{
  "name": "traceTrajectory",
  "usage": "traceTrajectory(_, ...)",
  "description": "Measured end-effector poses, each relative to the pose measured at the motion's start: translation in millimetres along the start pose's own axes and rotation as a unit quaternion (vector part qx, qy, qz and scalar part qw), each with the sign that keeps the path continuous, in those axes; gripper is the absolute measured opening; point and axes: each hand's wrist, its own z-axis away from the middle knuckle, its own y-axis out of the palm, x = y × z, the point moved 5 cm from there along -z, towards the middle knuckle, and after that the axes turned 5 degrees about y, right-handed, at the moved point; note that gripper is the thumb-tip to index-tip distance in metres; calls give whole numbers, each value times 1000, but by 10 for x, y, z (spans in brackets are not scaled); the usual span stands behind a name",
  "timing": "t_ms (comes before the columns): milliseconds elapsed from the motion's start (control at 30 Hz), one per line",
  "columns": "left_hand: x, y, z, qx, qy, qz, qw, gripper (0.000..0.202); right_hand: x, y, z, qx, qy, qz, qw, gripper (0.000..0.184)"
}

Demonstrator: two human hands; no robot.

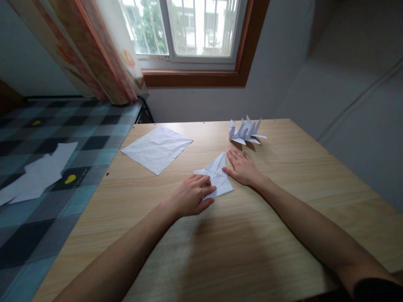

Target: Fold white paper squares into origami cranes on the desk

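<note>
A sheet of white paper (218,175), folded to a point at its far end and marked with creases, lies on the wooden table between my hands. My left hand (193,195) rests on its near left side with bent fingers, holding it against the tabletop; that part of the paper is hidden under the fingers. My right hand (243,167) lies flat with fingers stretched out, its thumb and fingertips at the right edge of the paper's pointed end. Several folded white paper cranes (246,132) stand in a cluster just beyond my right hand.
A creased square paper sheet (157,149) lies at the table's far left. More white papers (44,172) lie on the checked bed cover (34,239) left of the table (283,251). A curtain (94,50) hangs beside the window (201,27) behind.
</note>
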Motion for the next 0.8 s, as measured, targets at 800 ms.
traceTrajectory(800, 427, -22, 102, -110, -296, -56, 947, 29, 265, -26, 86, -37, 0, -243, 969, 42)
